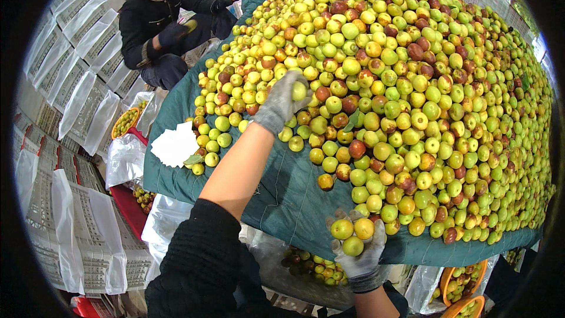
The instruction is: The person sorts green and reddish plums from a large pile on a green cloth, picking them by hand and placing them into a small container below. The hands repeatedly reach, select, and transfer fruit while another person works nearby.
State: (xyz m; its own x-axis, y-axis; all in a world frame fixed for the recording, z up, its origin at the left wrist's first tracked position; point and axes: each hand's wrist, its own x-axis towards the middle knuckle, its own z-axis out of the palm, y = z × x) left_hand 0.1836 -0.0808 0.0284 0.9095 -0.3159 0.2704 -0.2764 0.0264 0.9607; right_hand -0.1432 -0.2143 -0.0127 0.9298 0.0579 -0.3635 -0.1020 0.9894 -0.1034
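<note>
A large heap of green and reddish-brown jujubes (pixel 397 97) lies on a quilted teal cloth (pixel 282 194). My left hand (pixel 282 101), in a grey knit glove, reaches over the near left side of the heap. Its fingers curl around a yellow-green jujube (pixel 299 91). Palm up at the cloth's near edge, my right hand (pixel 359 251) wears a similar glove. It cups several jujubes (pixel 352 246), which rest on the palm and against the fingers. Below the cloth's edge, a container of jujubes (pixel 324 269) shows partly between my arms.
White plastic crates (pixel 88 216) with liner bags are stacked at left. A person (pixel 163 26) in dark clothes sits at the upper left, across the cloth corner. White paper pieces (pixel 175 145) lie on the cloth. Orange baskets (pixel 463 280) of jujubes stand at lower right, another (pixel 126 123) at left.
</note>
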